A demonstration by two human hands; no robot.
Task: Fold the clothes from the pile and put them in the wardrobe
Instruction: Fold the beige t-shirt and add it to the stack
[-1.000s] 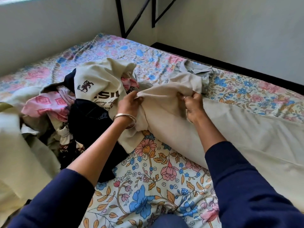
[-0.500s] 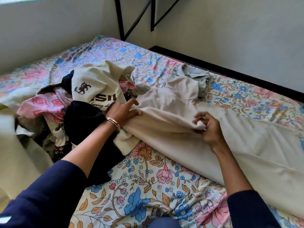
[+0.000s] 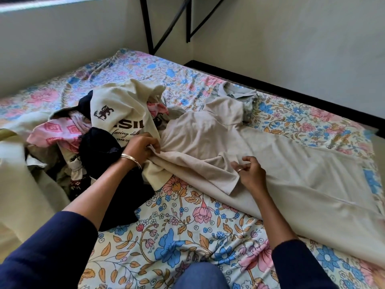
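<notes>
On the floral bedsheet (image 3: 187, 236), which fills most of the view, a heap of unfolded clothes (image 3: 87, 142) lies to the person's left, with a cream printed T-shirt (image 3: 125, 113) on top and dark and pink garments beneath. Right of the heap a long beige garment (image 3: 281, 163) lies spread. Its long axis runs diagonally from the grey collared end (image 3: 235, 93), which points away toward the far wall, to the wide lower end, which runs off the near right of the view. A short sleeve (image 3: 220, 174) sticks out toward the person near the middle.

By my reading the step in hand is laying this garment flat before the first fold; the wardrobe is not in view, so putting away looks some way off. The left hand (image 3: 143, 146) pinches a bunched edge of the beige cloth where it meets the heap. The right hand (image 3: 250, 170) hovers just over the fabric beside the sleeve, fingers loosely curled and holding nothing. The next move probably calls for pulling that bunched edge clear of the heap, then folding the sleeve inward
</notes>
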